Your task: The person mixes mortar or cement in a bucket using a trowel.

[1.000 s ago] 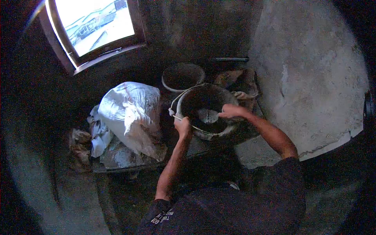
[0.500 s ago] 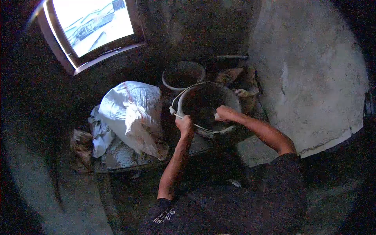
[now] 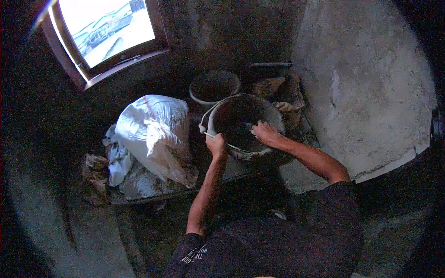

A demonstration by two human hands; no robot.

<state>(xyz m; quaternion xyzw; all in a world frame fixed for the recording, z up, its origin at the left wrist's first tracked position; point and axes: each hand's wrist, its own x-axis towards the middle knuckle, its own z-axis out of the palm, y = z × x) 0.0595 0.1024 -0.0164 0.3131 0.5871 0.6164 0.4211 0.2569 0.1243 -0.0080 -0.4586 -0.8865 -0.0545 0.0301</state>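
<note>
right hand point(image 3: 265, 133) turned, clasping tool point(image 3: 253, 132), left point(image 3: 216, 145) clasping bucket point(image 3: 279, 116)

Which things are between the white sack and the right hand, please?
The head view shows the left hand there, holding the handle of the front bucket, whose left rim lies there too.

You've two buckets: front bucket point(image 3: 266, 111), rear bucket point(image 3: 218, 78) (behind it); left of front bucket, one bulging sack point(image 3: 153, 120), one window point(image 3: 109, 28).

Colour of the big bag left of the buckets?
White; the bag shows best in the head view.
</note>
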